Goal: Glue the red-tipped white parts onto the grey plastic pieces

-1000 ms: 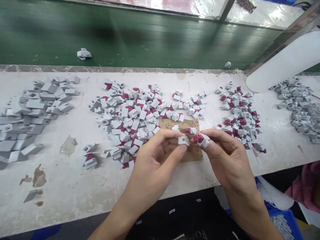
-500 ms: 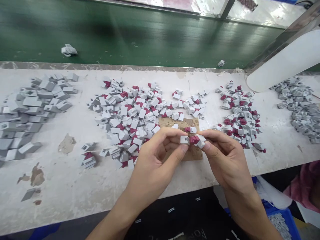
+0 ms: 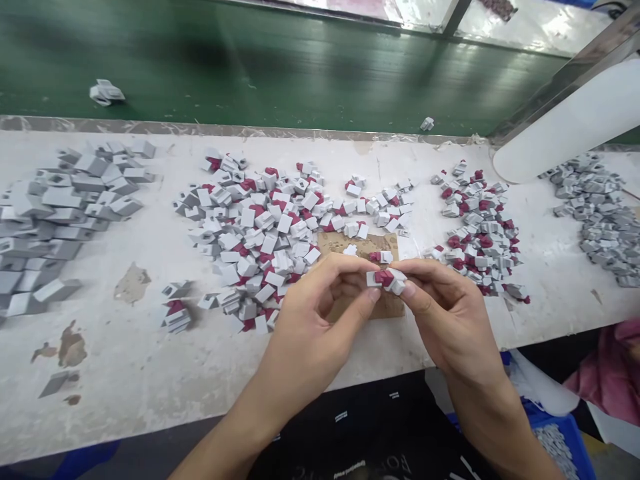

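1. Bench (image 3: 165, 390): blocks (image 3: 63, 197) at left, clips (image 3: 485, 243) at right look unjoined; middle heap (image 3: 269, 243) seems joined.
2. Left fingers (image 3: 356, 316) pinch one block (image 3: 371, 279), right fingers (image 3: 425, 301) one clip (image 3: 397, 283), tightly.
3. Both meet over card (image 3: 331, 245), seemingly part-seated.

One head-worn view from close above the pale worktable (image 3: 165, 373), forward and downward.

- Cardboard (image 3: 387, 307): partly hidden by left hand (image 3: 320, 323) and right hand (image 3: 445, 307).
- Grey block (image 3: 372, 279), red-tipped piece (image 3: 396, 281): outer ends covered by the hands; whether joined, cannot tell.
- Left heap (image 3: 63, 197): cut off at the left edge.
- White tube (image 3: 575, 120): cut off at right.
- Blue bin (image 3: 583, 443): cut off below; its pieces (image 3: 555, 447) too small to tell.
- Lettering (image 3: 399, 463): too blurred to read.
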`<state>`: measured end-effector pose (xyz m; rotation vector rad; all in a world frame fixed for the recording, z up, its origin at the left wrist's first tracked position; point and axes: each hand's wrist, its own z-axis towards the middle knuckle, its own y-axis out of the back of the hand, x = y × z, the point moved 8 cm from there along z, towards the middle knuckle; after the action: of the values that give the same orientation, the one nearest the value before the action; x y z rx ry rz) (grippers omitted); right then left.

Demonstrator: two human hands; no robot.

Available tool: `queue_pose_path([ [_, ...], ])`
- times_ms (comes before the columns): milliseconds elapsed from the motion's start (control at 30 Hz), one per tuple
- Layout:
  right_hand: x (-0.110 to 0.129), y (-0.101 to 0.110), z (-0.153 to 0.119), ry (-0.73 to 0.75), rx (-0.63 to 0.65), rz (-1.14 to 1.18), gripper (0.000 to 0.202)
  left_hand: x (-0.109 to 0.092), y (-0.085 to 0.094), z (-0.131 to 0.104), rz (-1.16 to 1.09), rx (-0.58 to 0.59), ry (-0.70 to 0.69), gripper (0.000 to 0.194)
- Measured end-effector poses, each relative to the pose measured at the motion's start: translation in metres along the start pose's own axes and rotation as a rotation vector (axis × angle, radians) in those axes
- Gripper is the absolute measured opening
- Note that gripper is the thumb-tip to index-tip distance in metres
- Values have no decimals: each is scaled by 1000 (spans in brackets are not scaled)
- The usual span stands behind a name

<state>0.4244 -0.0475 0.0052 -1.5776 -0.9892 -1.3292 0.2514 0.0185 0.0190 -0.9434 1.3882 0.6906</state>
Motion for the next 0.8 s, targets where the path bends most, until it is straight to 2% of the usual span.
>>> queue_pose_path([
  [133, 4, -1, 0, 31, 20, -36, 12, -4, 1, 0, 82, 6, -45, 7],
  [300, 21, -11, 2, 55, 78, -42, 10, -13, 5, -4, 150, -1, -80, 12],
  [433, 34, -25, 4, 36, 152, -34, 7, -24, 14, -4, 209, -7, -89, 12],
  [533, 45, -33, 21, 49, 237, -59, 13, -22, 26, 1, 235, -17, -17, 16],
  [600, 56, -35, 52, 101, 248, -154, 16, -16, 40, 2, 216, -89, 33, 36],
  [667, 68, -33, 101, 165, 168, -308, 12, -11, 51, 0, 198, -179, 48, 49],
  [733, 74, -29, 162, 166, 4, -475, 3, -7, 54, -5, 196, -203, 44, 48],
  [767, 72, -26, 192, 97, -83, -555, 8, -6, 53, -8, 202, -185, 49, 45],
  [800, 70, -30, 221, 58, -108, -587, 13, -6, 51, -11, 211, -162, 53, 42],
])
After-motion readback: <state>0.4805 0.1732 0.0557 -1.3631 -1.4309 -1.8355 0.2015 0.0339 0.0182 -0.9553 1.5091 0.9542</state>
